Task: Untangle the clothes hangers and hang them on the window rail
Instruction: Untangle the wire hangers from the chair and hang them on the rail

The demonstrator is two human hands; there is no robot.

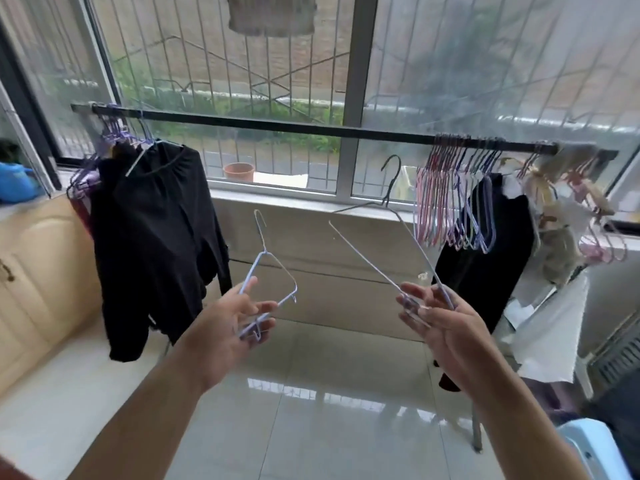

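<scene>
Below the long black window rail (277,128), the left hand (225,327) grips a pale lilac wire hanger (273,268), while the right hand (440,317) pinches a dark-hooked grey wire hanger (391,202); both hangers are apart.

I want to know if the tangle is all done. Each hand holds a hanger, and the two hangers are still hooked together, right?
Not quite. In the head view the left hand holds a lilac hanger and the right hand holds another hanger, but the two hangers are apart, with open space between them. Neither hangs on the window rail yet.
</scene>
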